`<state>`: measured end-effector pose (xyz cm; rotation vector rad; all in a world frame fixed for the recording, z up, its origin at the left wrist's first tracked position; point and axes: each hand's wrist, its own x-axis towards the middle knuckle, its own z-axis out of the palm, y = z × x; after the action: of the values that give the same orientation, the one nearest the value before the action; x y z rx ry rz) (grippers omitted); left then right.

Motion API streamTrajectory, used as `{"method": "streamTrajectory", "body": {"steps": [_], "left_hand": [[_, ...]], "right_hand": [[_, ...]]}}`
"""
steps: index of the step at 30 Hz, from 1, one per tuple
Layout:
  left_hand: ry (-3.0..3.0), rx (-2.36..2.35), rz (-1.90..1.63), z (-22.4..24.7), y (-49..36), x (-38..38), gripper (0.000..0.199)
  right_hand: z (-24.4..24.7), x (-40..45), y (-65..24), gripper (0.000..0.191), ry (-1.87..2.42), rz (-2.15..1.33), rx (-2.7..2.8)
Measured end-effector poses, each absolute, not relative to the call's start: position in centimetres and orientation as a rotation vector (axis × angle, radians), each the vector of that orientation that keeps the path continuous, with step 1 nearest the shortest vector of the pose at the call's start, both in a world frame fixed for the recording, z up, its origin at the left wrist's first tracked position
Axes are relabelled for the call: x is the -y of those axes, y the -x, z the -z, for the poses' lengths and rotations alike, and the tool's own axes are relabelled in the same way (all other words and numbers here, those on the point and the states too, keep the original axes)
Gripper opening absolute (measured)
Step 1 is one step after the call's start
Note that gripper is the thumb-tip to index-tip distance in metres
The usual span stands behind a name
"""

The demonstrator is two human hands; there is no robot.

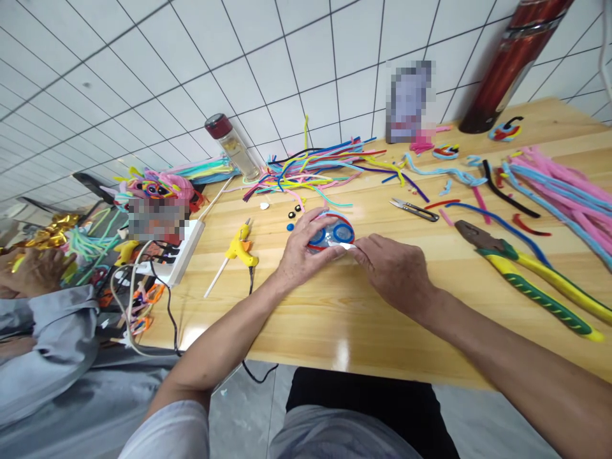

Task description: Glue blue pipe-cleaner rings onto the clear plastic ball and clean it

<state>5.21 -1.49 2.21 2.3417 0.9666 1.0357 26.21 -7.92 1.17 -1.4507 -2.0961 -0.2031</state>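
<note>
Near the middle of the table, my left hand [305,248] curls round a rounded, see-through object [342,231] with blue rings and a red and blue rim. Its exact kind I cannot make out. At the object's front edge, my right hand [399,271] is closed, its thumb and fingertips pinching a small white piece [343,245]. My left thumb reaches to that white piece as well. Left of my hands lies a yellow glue gun [242,247] with a white glue stick in its back. Small black beads [294,211] and a blue bead [290,227] sit beyond my left hand.
Large pliers [526,274] and small thread snips [415,209] lie to the right. Pipe cleaners [306,166] pile along the wall, with pink ones [564,191] far right. A glass bottle [234,146], red flask [514,64] and power strip [184,252] stand around. Another person's hands [41,268] work at left.
</note>
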Motion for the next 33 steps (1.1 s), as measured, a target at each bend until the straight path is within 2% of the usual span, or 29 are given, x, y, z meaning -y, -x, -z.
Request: {"method": "streamTrajectory", "body": {"steps": [14,21,33], "left_hand": [[-2.341,-0.97,-1.117,-1.73,-5.51,1.59,0.046],[-2.354,-1.009,-1.06,-1.42,-5.04,1.33,0.061],[-2.369,-0.958,-1.056,-1.33,-4.84,1.27,0.063]], "right_hand": [[-0.86,8.07,-25.84,0.051,1.471,0.163,2.047],[-1.2,8.26,-26.36,0.054,1.455,0.073,2.103],[-1.4,8.21,-26.67,0.056,1.439,0.049,2.14]]}}
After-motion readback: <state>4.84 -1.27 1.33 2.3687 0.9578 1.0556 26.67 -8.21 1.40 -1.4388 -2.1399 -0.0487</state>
